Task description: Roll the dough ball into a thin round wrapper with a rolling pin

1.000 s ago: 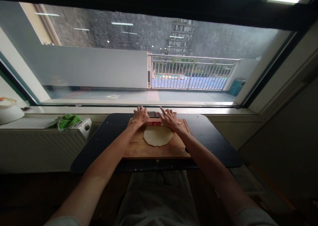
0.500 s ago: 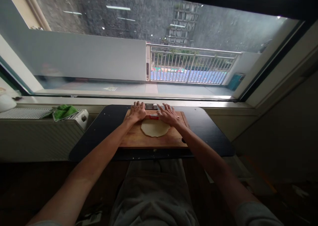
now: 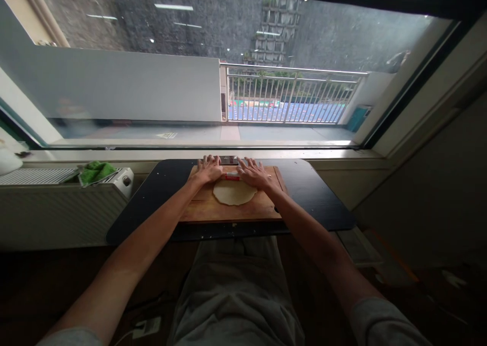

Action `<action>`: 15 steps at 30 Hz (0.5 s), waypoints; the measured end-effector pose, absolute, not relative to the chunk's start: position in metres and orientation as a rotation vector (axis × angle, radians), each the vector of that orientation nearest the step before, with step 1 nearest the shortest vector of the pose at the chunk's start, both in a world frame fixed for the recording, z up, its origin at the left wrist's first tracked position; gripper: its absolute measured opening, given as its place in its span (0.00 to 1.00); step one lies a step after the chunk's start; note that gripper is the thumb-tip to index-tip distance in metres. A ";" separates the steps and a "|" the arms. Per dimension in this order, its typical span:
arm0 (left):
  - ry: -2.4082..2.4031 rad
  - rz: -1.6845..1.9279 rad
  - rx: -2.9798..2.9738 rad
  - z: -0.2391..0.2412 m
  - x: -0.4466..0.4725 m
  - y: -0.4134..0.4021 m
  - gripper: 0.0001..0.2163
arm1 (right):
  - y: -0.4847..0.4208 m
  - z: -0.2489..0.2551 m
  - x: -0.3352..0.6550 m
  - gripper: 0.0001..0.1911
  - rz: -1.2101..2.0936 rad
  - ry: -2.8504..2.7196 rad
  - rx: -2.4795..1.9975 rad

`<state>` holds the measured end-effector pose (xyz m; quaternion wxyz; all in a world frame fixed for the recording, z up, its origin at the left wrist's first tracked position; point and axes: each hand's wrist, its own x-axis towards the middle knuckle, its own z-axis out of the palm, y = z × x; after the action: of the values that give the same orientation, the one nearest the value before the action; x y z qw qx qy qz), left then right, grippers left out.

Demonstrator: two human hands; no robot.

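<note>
On a wooden board point(image 3: 213, 211) lies a thin, pale round of rolled dough point(image 3: 235, 192). Across its far edge runs a rolling pin point(image 3: 232, 176); its red and white middle shows between my hands. My left hand point(image 3: 209, 169) lies over the pin's left part, fingers stretched forward and apart. Over the right part my right hand point(image 3: 254, 173) rests with its fingers spread, palm down. Neither hand wraps round the pin as far as I can see. Most of the pin is hidden under both palms.
The board sits on a black table point(image 3: 308, 199) pushed against the window sill. A small dark flat object point(image 3: 229, 160) lies beyond the board. Left of the table is a white radiator point(image 3: 57, 209) with a green cloth point(image 3: 97, 172) on it.
The whole view has shifted slightly. My hands stay on the rolling pin at the dough's far edge, with little visible movement against the board.
</note>
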<state>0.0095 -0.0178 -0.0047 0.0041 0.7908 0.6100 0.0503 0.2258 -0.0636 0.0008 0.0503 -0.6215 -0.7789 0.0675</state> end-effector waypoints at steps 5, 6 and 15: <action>1.913 0.202 2.516 -0.011 0.000 -0.047 0.27 | -0.090 -0.011 0.221 0.37 0.111 -2.313 -1.871; 1.913 0.227 2.523 -0.011 0.001 -0.048 0.26 | -0.090 -0.012 0.221 0.36 0.094 -2.317 -1.868; 1.926 0.377 2.515 -0.006 0.019 0.009 0.32 | -0.026 -0.004 0.228 0.38 0.194 -2.307 -1.850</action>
<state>0.0188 0.0092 -0.0056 -0.0243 0.7881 0.6036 0.1183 0.2283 -0.0261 -0.0036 0.0889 -0.6218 -0.7753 0.0653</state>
